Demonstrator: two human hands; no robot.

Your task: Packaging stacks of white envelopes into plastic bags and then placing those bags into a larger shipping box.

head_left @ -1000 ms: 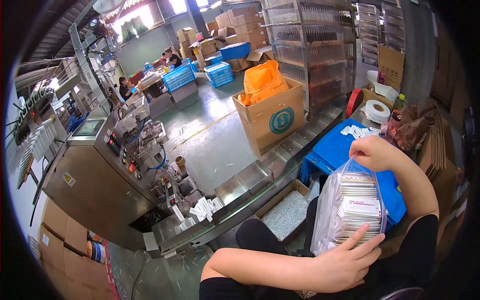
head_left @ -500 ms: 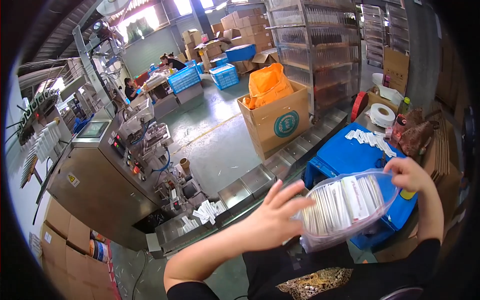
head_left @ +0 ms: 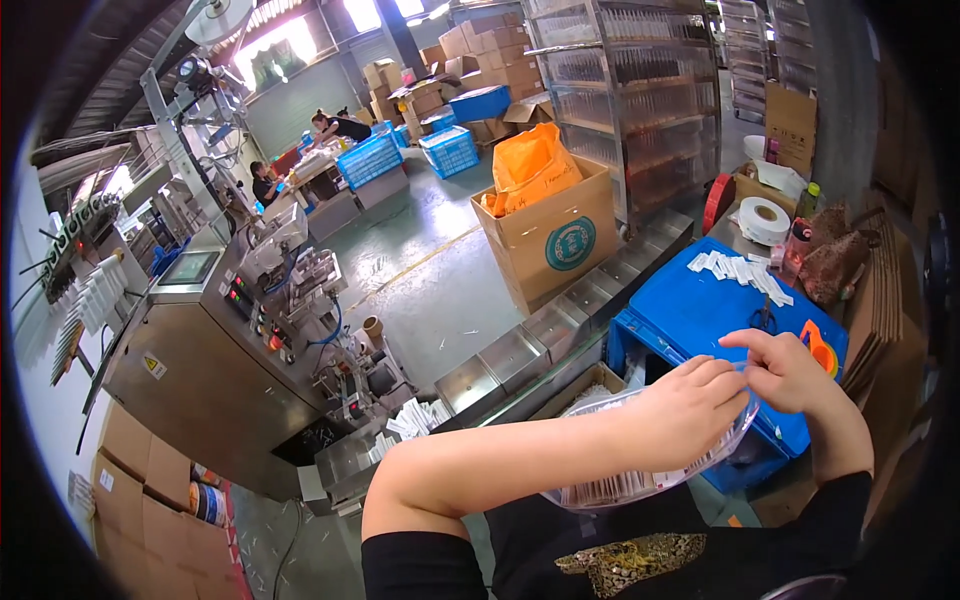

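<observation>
A clear plastic bag (head_left: 738,428) packed with a row of thin white packets (head_left: 610,488) lies close in front of my body. Across it reaches my left hand (head_left: 692,410), its fingers curled together on the bag's right-hand edge and its forearm hiding much of the packets. My right hand (head_left: 792,372) meets it at that same edge, thumb and fingers pinching the plastic, index finger raised. Just beyond the hands is a blue plastic crate (head_left: 665,290) turned as a work surface, with loose white packets (head_left: 740,272), scissors (head_left: 763,318) and an orange tape dispenser (head_left: 820,350) on it.
A metal conveyor trough (head_left: 515,360) runs diagonally past, with white packets (head_left: 418,415) at its lower end beside a steel machine (head_left: 200,370). Beyond stand a cardboard box (head_left: 545,240) holding an orange bag and a tall rack (head_left: 660,110). Two people work at a far table.
My left hand has swung right across the bag to its right-hand edge, beside my right hand. The bag has dropped lower and left, uncovering the tape dispenser and an open box.
</observation>
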